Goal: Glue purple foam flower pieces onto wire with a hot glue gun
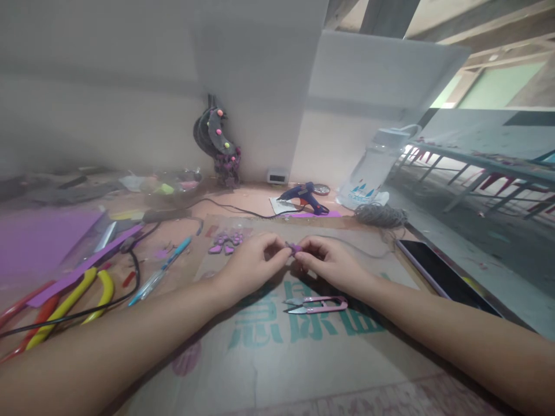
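Note:
My left hand (264, 258) and my right hand (323, 260) meet over the printed cardboard sheet (225, 370). Between their fingertips, both pinch a small purple piece (294, 249) with a dark edge; its exact shape is too small to make out. A grey yarn strand (368, 251) trails from near my right hand toward a ball of grey yarn (381, 215). Just below the hands lie pink thread snips (323, 304), blades pointing left. Several purple pieces with grey edges (225, 242) rest to the left, beyond my left wrist.
At the back are a blue glue gun (303, 196), a small digital display (277, 176) and a clear bottle (368, 167). A phone (446, 277) lies right. Left are yellow-handled pliers (65, 306), a black cable (139, 266), a blue pen (160, 271) and purple sheets (43, 237). A grey crescent ornament (219, 136) stands behind.

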Available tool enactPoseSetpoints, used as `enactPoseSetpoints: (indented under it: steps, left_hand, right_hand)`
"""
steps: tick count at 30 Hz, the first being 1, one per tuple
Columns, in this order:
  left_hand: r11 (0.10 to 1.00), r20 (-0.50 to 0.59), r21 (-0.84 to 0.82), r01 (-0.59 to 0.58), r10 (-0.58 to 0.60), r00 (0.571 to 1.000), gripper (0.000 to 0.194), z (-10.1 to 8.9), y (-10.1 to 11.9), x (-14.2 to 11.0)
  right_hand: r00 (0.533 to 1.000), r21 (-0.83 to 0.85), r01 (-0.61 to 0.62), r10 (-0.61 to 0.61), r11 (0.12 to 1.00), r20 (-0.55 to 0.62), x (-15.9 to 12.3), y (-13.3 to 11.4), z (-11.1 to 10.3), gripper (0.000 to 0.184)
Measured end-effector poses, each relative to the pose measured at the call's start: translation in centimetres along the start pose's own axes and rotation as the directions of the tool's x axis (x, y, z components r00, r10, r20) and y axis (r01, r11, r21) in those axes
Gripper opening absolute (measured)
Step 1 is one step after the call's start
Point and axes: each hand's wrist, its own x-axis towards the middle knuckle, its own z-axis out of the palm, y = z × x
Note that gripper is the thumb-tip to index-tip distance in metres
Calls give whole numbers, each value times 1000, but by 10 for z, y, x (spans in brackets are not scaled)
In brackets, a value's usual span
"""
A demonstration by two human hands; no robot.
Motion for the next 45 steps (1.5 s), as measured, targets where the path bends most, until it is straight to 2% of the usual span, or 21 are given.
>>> enactPoseSetpoints:
  steps: [5, 12, 23, 27, 32, 39, 45]
  left_hand:
    - [1000, 11, -6, 16, -16, 1000, 19, 0, 1, 0]
    - [998, 8, -41, 38, -38, 999, 20, 0, 1, -1]
    - [999, -7, -40, 23, -23, 1000, 20, 5, -4, -1]
    - [999, -30, -17, -30, 29, 999, 21, 5, -4, -1]
    - [999, -54, 6, -35, 35, 998, 21, 5, -3, 0]
    - [1000, -51, -13, -3, 2, 999, 22, 6, -4, 1]
    - [990, -48, -125, 72, -78, 996, 23, 7, -7, 3]
  right_hand:
    - [1000, 6, -23, 23, 1000, 17, 0, 0, 1, 17]
    - [999, 55, 28, -31, 998, 40, 0, 3, -1, 14]
    - [999, -62, 34, -33, 998, 28, 1, 0, 0, 22]
    - [999, -86, 31, -28, 996, 35, 2, 5, -2, 25]
    - [998, -117, 55, -51, 992, 38, 3, 11, -2, 29]
    - [999, -48, 23, -21, 999, 43, 4, 16, -1, 35]
    - [996, 80, -79, 83, 994, -38, 6, 15, -2, 42]
